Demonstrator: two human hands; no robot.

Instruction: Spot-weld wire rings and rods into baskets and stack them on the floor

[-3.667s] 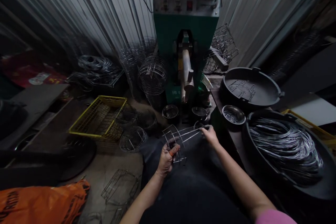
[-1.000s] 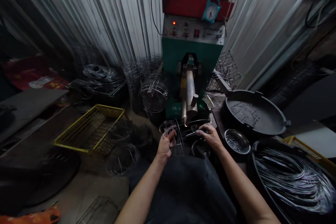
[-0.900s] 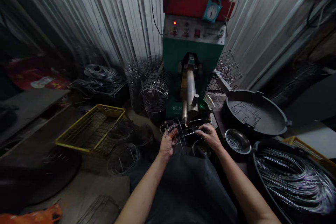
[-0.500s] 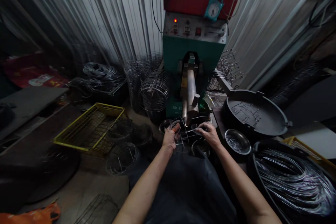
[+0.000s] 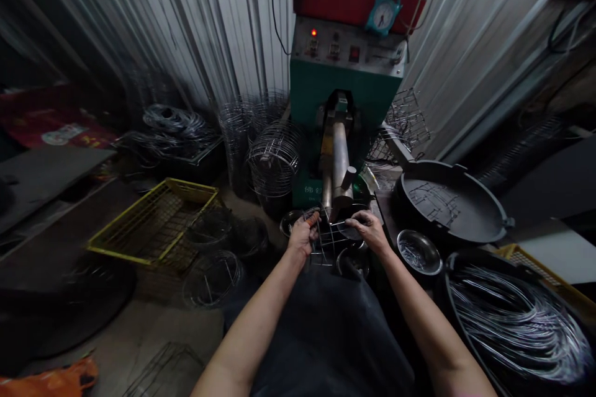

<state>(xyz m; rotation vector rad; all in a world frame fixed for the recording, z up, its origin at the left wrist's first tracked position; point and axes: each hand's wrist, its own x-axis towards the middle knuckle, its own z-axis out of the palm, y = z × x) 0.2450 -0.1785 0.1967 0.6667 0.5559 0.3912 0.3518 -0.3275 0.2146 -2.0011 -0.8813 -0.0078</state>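
Note:
In the head view, my left hand [image 5: 303, 236] is closed on a wire frame [image 5: 327, 252] of crossing thin metal rods, held under the welding machine's electrodes. Something orange shows at its fingers. My right hand [image 5: 369, 229] pinches a thin metal wire [image 5: 339, 224] whose far end reaches the electrode tip. A small glow shows at that contact point. Above both hands, the thick metal arm [image 5: 341, 155] of the green spot welder [image 5: 367, 96] points down toward me. A dark bowl [image 5: 352, 260] sits below my right hand, partly hidden.
To the right are a metal bowl of short pins [image 5: 419, 252], a large black pan [image 5: 459, 198] and a tub of long bent wires [image 5: 521, 316]. On the left stand a yellow basket [image 5: 128, 258] and wire baskets [image 5: 213, 279]. A teal clock [image 5: 383, 14] hangs on the welder.
The view has shifted slightly. The glow at the electrode tip looks smaller and dimmer. Both hands stay near the tip and keep their grips.

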